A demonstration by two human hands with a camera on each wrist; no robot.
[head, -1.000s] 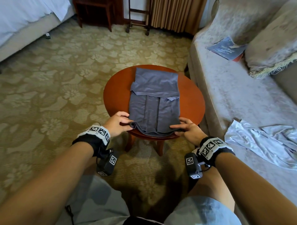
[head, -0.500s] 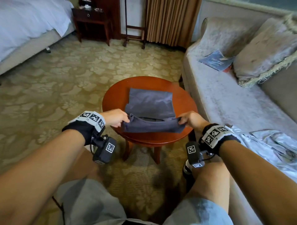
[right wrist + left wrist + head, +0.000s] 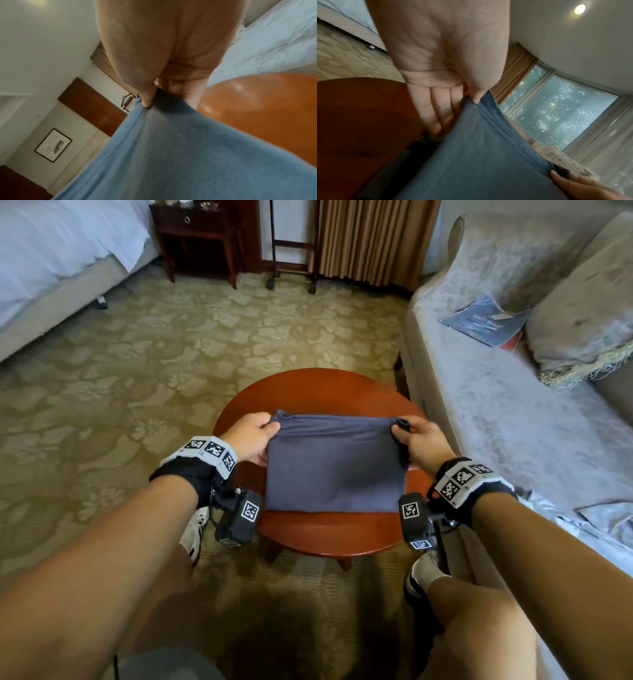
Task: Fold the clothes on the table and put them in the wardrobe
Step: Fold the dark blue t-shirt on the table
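Soft, matt blue-grey knit cloth in the garment [image 3: 334, 465], with a stitched hem running from the pinch of the left hand [image 3: 251, 436] to the pinch of the right hand [image 3: 419, 441]. Under that cloth, glossy, smooth reddish wood in the round table [image 3: 339, 530], with bright highlights just beyond the right-hand grip. Farther out past the right-hand grip, pale, faintly shiny plush fabric on the sofa [image 3: 513, 419]; out past the left-hand grip, matt patterned pile in the carpet [image 3: 154, 364].
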